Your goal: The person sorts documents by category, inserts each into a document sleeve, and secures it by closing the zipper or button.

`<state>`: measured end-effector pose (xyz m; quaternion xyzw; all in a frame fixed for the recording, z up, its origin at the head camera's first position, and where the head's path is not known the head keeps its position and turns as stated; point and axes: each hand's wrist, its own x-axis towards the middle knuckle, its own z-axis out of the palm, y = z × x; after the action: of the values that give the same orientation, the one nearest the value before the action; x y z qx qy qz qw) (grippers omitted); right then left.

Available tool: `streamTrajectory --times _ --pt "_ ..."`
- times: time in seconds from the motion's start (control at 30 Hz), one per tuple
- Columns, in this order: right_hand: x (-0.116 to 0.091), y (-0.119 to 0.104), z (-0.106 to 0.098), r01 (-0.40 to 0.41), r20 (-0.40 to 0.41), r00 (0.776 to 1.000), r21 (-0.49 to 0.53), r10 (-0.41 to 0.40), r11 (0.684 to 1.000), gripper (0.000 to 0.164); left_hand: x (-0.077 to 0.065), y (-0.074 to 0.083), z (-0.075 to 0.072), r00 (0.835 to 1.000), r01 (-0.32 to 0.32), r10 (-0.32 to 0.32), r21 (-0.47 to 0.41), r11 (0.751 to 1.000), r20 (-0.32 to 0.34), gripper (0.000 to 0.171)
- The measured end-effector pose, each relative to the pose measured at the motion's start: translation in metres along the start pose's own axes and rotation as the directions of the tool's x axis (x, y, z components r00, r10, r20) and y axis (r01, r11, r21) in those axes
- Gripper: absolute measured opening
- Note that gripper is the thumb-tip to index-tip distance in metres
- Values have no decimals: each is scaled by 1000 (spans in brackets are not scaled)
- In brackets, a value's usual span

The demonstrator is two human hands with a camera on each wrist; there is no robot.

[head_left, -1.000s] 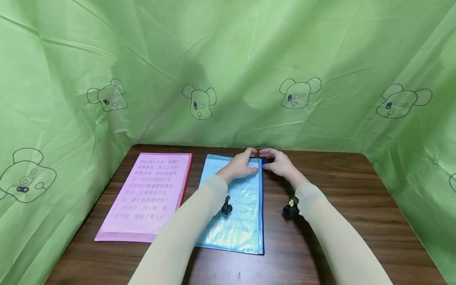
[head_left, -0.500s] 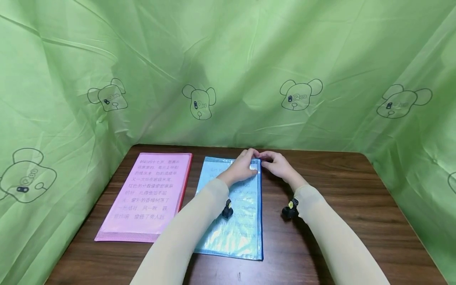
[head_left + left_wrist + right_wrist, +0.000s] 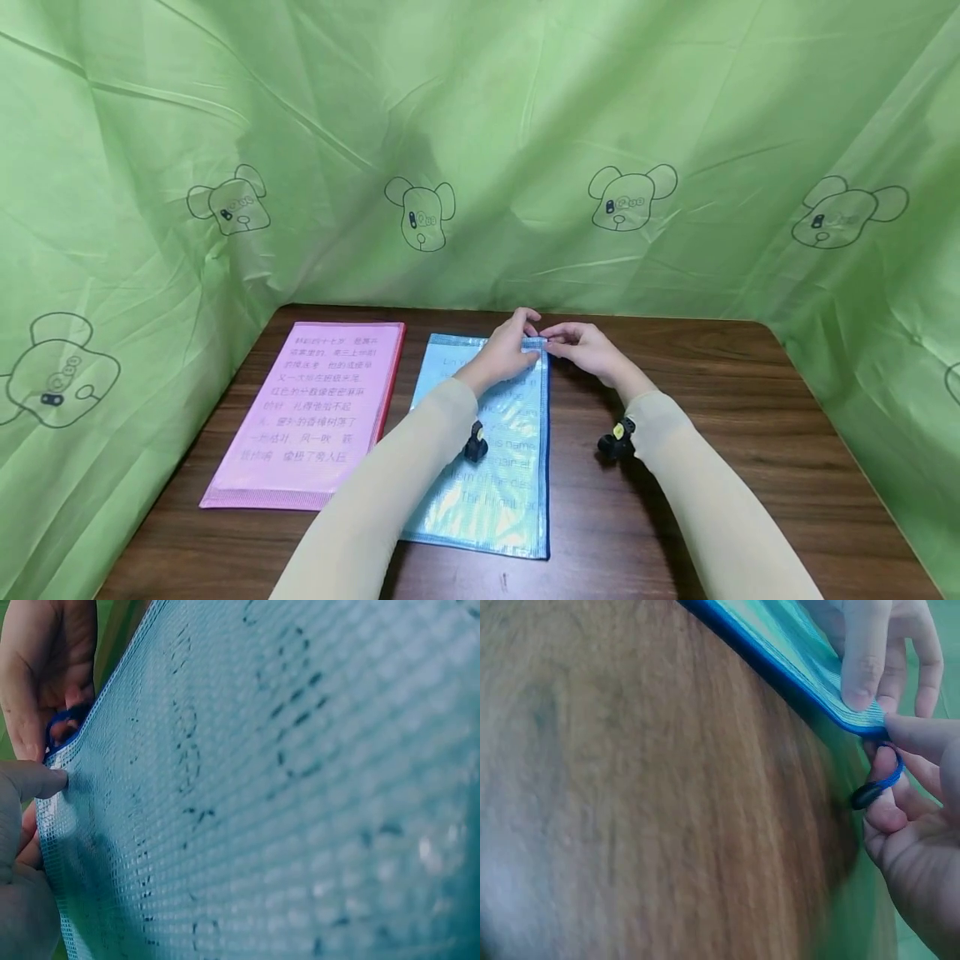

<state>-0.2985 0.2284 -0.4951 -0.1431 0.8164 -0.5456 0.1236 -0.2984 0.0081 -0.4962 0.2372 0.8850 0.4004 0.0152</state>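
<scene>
A blue mesh zip pouch (image 3: 487,467) with a printed sheet inside lies in front of me in the head view, its near end toward me. My left hand (image 3: 501,354) grips its far right corner, thumb on top and fingers beneath the edge. From the right, my right hand (image 3: 591,350) pinches the same corner. In the right wrist view a short blue cord loop (image 3: 892,776) with a dark end hangs at that corner, around a right-hand finger. The left wrist view shows the mesh close up, with the thumb (image 3: 45,780) pressing near its edge.
To the left a pink mesh pouch (image 3: 315,400) with a red edge and a printed sheet lies flat on the dark wood table (image 3: 712,417). A green curtain (image 3: 510,125) with bear outlines surrounds the table's back and sides. Each wrist wears a small black camera (image 3: 617,440).
The blue pouch has shifted a little toward me and slightly left. My right fingers have come in from beside the corner to pinch it. The pink pouch has stayed put.
</scene>
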Motion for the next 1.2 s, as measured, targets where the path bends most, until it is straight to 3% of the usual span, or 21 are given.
streamTrajectory --times 0.1,0.3,0.53,0.77,0.97,1.2 --pt "-1 -1 -2 7 2 1000 -12 -7 1000 34 -1 -1 -2 1000 -4 4 -7 1000 -12 60" --pt "0 1 -5 41 -88 995 -19 -42 999 26 -1 -3 -4 1000 -13 13 -31 999 -27 44" --pt "-1 2 -2 147 -171 968 -205 -183 968 16 -1 -6 -8 1000 -3 1 -82 997 -23 20" --pt "-10 -7 -2 202 -194 942 -326 -274 924 11 -1 1 -15 999 4 -9 -134 991 -40 14" --pt "-21 -13 -3 268 -96 943 -347 -318 899 6 1 4 -22 995 22 -40 -192 981 -88 14" --pt "-53 -16 -1 358 148 934 -377 -326 854 8 8 5 -38 977 -30 -24 -247 969 -211 15"
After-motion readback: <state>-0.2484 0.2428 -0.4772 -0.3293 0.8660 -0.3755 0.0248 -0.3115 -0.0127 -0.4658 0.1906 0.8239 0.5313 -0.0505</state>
